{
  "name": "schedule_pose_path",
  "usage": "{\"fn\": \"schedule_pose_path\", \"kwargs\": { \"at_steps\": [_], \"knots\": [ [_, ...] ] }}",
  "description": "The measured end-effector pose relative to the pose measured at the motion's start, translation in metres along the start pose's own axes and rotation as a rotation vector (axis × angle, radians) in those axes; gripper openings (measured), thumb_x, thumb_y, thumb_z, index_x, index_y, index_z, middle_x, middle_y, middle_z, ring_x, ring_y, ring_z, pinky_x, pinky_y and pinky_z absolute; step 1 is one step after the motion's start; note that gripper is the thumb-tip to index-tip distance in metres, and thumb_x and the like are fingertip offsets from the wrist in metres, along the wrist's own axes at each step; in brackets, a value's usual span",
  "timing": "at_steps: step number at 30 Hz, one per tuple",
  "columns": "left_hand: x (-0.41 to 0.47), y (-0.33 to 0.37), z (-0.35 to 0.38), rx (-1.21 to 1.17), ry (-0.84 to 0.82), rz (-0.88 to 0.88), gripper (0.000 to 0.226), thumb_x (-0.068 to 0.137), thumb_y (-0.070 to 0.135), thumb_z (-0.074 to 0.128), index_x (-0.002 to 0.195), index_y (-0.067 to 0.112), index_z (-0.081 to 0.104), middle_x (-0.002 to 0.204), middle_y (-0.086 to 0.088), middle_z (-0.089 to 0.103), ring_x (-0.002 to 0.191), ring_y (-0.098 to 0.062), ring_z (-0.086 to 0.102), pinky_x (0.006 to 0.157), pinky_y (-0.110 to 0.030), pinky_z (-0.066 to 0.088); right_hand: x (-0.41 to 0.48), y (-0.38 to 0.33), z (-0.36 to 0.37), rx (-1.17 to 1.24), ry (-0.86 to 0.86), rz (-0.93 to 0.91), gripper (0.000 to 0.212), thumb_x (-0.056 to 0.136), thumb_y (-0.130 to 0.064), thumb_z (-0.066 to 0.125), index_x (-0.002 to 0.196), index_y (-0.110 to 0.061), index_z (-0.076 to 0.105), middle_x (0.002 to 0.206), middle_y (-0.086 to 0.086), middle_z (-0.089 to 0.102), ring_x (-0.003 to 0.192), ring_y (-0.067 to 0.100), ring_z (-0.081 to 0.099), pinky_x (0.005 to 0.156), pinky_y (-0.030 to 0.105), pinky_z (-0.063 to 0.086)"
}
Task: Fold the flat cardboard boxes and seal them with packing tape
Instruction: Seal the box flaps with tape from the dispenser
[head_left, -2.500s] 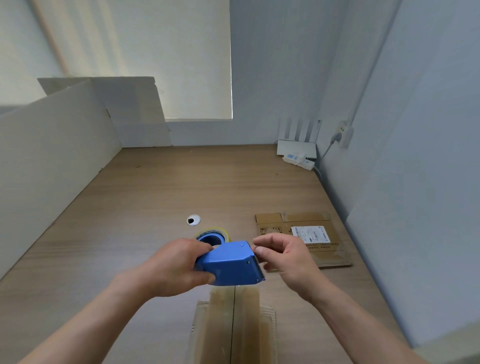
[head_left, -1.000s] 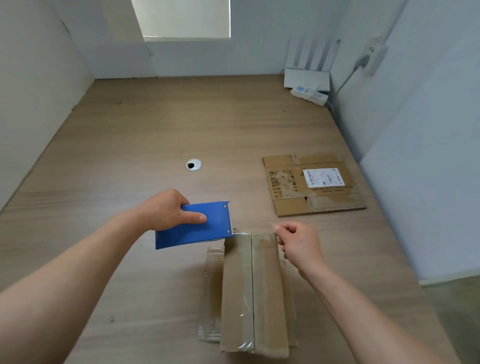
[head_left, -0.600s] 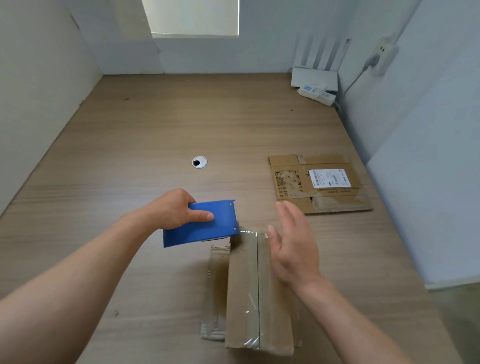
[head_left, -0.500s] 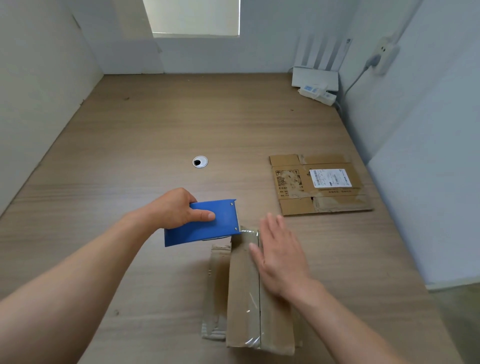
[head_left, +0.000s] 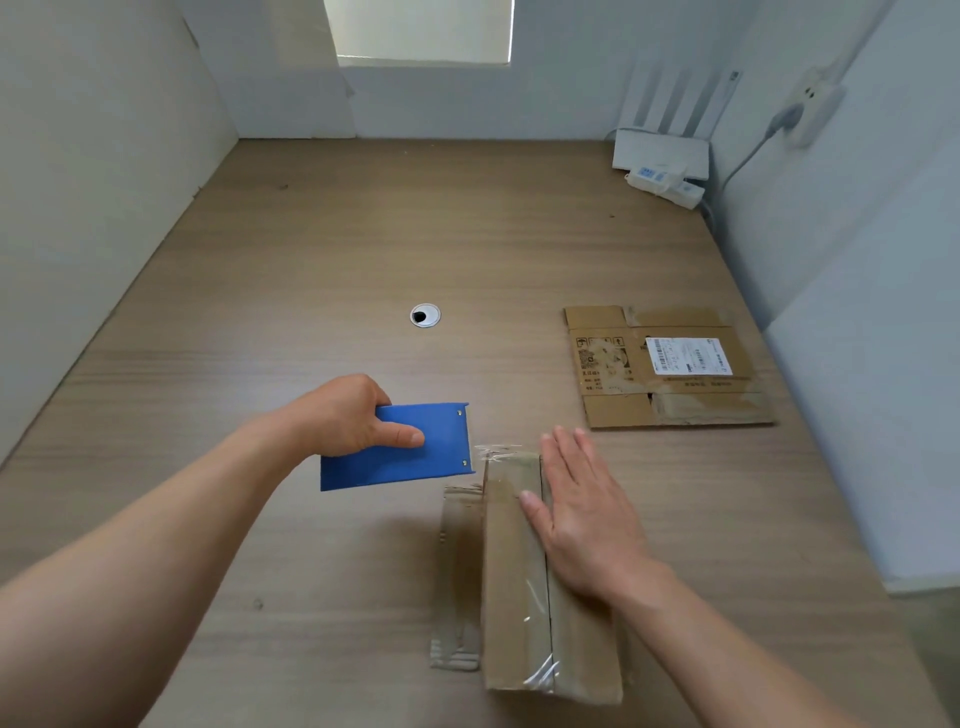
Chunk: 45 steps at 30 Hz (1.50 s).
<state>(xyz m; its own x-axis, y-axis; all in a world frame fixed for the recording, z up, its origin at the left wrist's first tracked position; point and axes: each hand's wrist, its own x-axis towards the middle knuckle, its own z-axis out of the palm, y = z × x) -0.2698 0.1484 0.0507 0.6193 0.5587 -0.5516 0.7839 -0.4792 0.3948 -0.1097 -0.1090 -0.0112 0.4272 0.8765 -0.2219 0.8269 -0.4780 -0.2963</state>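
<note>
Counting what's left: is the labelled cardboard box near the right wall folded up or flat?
Flat. The labelled cardboard box lies pressed against the table, flaps spread out level with its panel, no side standing.

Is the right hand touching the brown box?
Touching. The head view shows the right hand lying flat on top of the folded box, with no gap.

Wood-grain tabletop (head_left: 363, 234), round silver cable grommet (head_left: 425, 315) near its middle, white router (head_left: 661, 153) with upright antennas in the far right corner, white power strip (head_left: 665, 183) just before it, plugged wall socket (head_left: 810, 104) above, pale window blind (head_left: 423, 28) at the back, white partition (head_left: 93, 182) on the left
</note>
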Motion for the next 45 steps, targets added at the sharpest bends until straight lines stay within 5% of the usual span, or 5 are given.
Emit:
{"fn": "schedule_pose_path", "kwargs": {
  "at_steps": [17, 31, 36, 40, 45],
  "knots": [
    [-0.008, 0.037, 0.013, 0.579, 0.24, -0.086, 0.051, 0.083, 0.063, 0.063, 0.068, 0.017, 0.048, 0.066, 0.003, 0.054, 0.058, -0.015, 0.048, 0.054, -0.025, 0.035, 0.0, -0.003, -0.001, 0.01, 0.018, 0.001, 0.075, 0.101, -0.061, 0.018, 0.16, -0.018, 0.001, 0.168, -0.004, -0.008, 0.152, 0.013, -0.019, 0.121, 0.028, -0.006],
    [-0.041, -0.082, 0.158, 0.359, 0.532, -0.085, 0.044, 0.062, 0.027, 0.093, 0.073, 0.008, 0.055, 0.054, -0.014, 0.06, 0.044, -0.034, 0.055, 0.047, -0.031, 0.03, -0.002, -0.005, -0.001, 0.014, 0.017, -0.011, 0.072, 0.103, -0.055, 0.024, 0.16, -0.016, 0.003, 0.168, -0.002, -0.005, 0.152, 0.015, -0.017, 0.117, 0.024, -0.01],
    [-0.046, -0.078, 0.166, 0.133, 0.54, -0.221, 0.035, 0.08, 0.031, 0.075, 0.1, 0.005, 0.063, 0.099, -0.019, 0.067, 0.09, -0.04, 0.059, 0.076, -0.043, 0.048, -0.001, -0.006, -0.002, 0.018, 0.001, -0.016, 0.073, 0.103, -0.055, 0.024, 0.161, -0.015, 0.003, 0.168, -0.001, -0.005, 0.152, 0.015, -0.017, 0.116, 0.024, -0.011],
    [-0.053, -0.006, 0.143, -0.145, 0.91, 0.138, 0.047, 0.085, 0.036, 0.054, 0.113, 0.0, 0.066, 0.12, -0.018, 0.061, 0.114, -0.032, 0.053, 0.101, -0.035, 0.039, 0.001, -0.004, 0.002, 0.041, 0.019, -0.029, 0.075, 0.101, -0.059, 0.019, 0.161, -0.015, 0.007, 0.168, -0.001, -0.002, 0.153, 0.016, -0.016, 0.116, 0.023, -0.011],
    [-0.019, 0.081, 0.13, -0.196, 0.661, 0.52, 0.044, 0.096, 0.036, 0.042, 0.117, 0.007, 0.067, 0.126, -0.009, 0.062, 0.119, -0.021, 0.052, 0.102, -0.025, 0.039, 0.002, 0.001, 0.008, 0.103, 0.057, -0.046, 0.087, 0.088, -0.064, 0.005, 0.157, -0.015, 0.02, 0.165, 0.002, 0.016, 0.154, 0.021, -0.004, 0.12, 0.028, 0.0]
  ]
}}
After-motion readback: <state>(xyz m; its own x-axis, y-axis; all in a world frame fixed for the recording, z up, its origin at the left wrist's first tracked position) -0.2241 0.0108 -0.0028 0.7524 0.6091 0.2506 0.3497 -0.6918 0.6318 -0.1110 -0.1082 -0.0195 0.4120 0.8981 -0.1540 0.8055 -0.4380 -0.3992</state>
